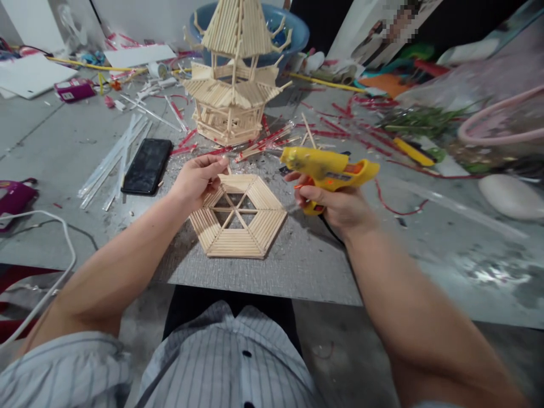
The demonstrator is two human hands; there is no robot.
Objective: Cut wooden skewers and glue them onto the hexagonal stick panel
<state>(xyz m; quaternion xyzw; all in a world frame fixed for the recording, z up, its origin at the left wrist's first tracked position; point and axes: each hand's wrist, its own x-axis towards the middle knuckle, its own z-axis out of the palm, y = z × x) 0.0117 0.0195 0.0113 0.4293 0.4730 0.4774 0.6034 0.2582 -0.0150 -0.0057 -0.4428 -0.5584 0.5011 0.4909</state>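
My right hand (340, 207) is wrapped round the handle of a yellow glue gun (318, 163), its nozzle pointing left. My left hand (199, 178) is closed in a pinch on a thin wooden stick (230, 168), of which only a short end shows past the fingertips. Below it, a flat hexagonal frame of wooden sticks (236, 245) lies on the table, with crossed sticks as spokes in its open middle. The left hand covers the frame's upper left edge. Behind stands a pagoda model of wooden sticks (233, 90) with tiered roofs.
A black phone (147, 166) lies left of the frame, beside clear glue sticks (113, 158). Red-and-clear wrappers (272, 139) litter the table round the pagoda, and a blue basin (297, 31) sits behind it. At the right are a yellow cutter (413, 152) and a white oval object (512, 195).
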